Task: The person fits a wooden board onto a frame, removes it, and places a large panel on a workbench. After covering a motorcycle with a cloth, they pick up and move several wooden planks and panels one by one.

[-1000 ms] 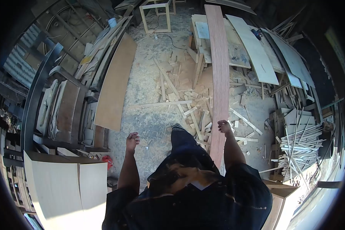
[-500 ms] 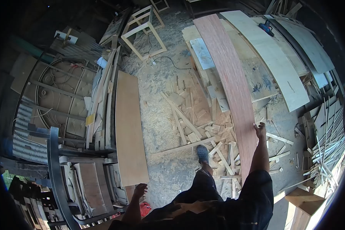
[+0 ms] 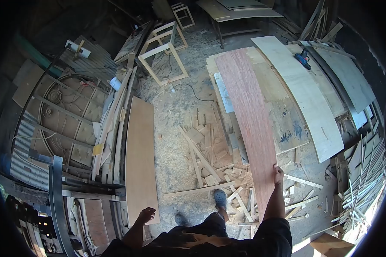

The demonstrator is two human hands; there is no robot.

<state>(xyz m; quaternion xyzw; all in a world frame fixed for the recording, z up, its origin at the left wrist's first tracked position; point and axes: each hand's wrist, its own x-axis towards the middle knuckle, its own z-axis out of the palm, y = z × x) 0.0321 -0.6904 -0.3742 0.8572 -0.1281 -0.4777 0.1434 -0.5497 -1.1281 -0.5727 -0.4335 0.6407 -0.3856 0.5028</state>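
A long reddish plank [image 3: 248,103] runs from the workbench down toward my right side. At its right edge is my right hand [image 3: 278,174], with the fingers closed on that edge. To the left, a tan plywood panel [image 3: 140,158] lies lengthwise beside stacked boards. Over the lower end of this panel is my left hand [image 3: 147,215], its fingers curled; whether they touch the panel or hold anything is too small to tell. Both my feet show in grey clogs, one clog [image 3: 220,198] beside the wood scraps.
Wood offcuts [image 3: 206,158] litter the floor between panel and bench. A pale board [image 3: 300,94] and a blue power tool [image 3: 303,59] lie on the bench [image 3: 287,124]. Wooden frames [image 3: 163,55] stand ahead, a cable on the floor nearby. Thin strips [image 3: 364,180] pile up at right.
The view has tilted up, showing a far table. My right hand has gone from open fingers at the reddish plank's edge to closed on it. A second clog has come into view.
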